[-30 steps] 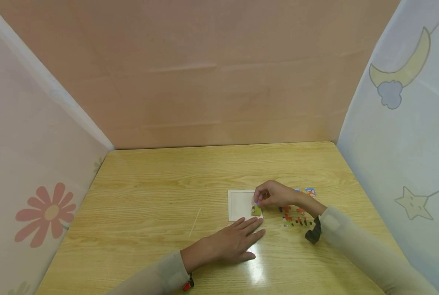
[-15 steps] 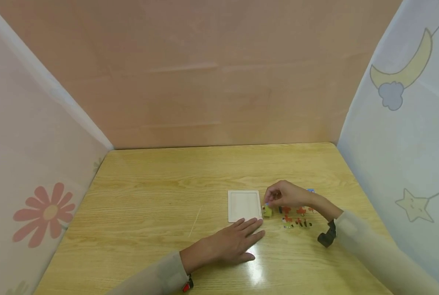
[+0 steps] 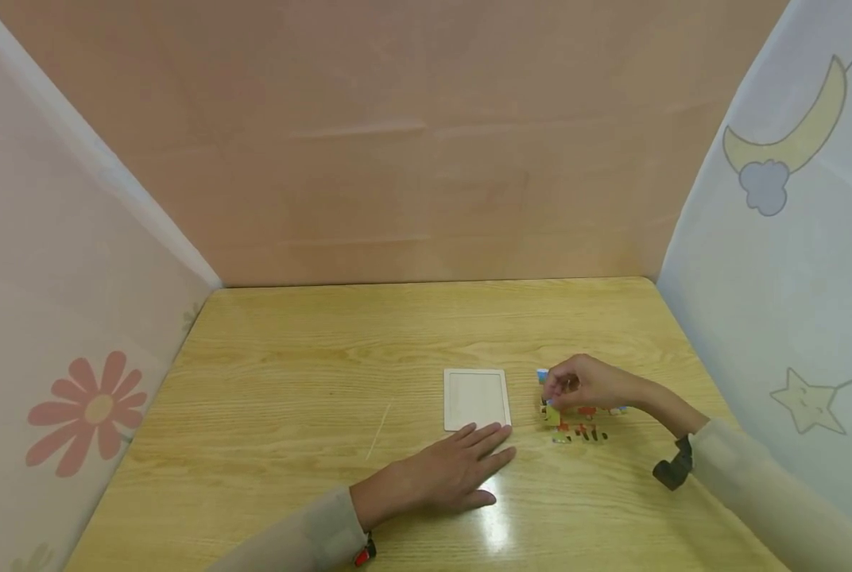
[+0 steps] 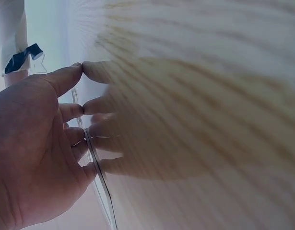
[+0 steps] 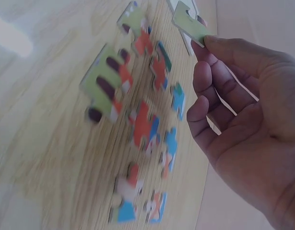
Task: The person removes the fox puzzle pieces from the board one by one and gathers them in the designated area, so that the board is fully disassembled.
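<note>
My right hand (image 3: 601, 383) pinches a green jigsaw piece (image 5: 191, 28) between thumb and forefinger, held above the table among the loose pieces. In the right wrist view several loose jigsaw pieces (image 5: 143, 125) in green, red and blue lie spread on the wood; in the head view the hand covers part of them. My left hand (image 3: 451, 474) lies flat with fingers spread, its fingertips at the near edge of a pale square puzzle tray (image 3: 447, 405). No piece shows inside the tray.
The wooden table (image 3: 290, 381) runs back to a pinkish curtain (image 3: 426, 159). Printed fabric walls stand on the left (image 3: 54, 278) and right (image 3: 791, 302). A thin pale strip (image 3: 379, 430) shows on the table left of the tray.
My right hand has moved right with the green jigsaw piece, from above the tray's right edge to over the loose pieces. The left hand has stayed in place.
</note>
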Available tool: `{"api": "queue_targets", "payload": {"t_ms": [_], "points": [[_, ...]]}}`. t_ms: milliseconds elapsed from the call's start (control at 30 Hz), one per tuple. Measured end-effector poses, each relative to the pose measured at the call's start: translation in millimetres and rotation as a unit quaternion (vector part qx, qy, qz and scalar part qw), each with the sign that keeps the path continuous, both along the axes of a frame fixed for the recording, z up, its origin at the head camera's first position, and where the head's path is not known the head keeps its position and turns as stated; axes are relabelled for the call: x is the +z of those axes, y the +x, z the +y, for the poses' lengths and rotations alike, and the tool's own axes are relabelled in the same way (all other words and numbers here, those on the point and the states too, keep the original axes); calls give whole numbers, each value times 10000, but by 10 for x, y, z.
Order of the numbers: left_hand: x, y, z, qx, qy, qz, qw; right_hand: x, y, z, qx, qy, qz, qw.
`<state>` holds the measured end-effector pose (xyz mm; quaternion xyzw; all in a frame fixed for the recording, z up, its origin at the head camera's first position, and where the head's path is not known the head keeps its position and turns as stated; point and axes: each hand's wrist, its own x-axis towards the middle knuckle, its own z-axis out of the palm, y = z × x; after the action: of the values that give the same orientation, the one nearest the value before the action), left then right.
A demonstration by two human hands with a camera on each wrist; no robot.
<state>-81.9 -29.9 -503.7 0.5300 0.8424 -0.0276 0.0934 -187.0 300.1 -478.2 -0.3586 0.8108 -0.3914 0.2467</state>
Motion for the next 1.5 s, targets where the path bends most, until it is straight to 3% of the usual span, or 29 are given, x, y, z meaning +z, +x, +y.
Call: {"api": "queue_targets", "payload": {"t_ms": [833, 1500], "points": [[22, -13, 7, 78, -32, 24, 10000, 78, 201, 699, 5, -221, 12, 9998], [-12, -11, 3, 59, 45, -16, 10000, -67, 287, 1099, -96, -196, -193, 9996]]}}
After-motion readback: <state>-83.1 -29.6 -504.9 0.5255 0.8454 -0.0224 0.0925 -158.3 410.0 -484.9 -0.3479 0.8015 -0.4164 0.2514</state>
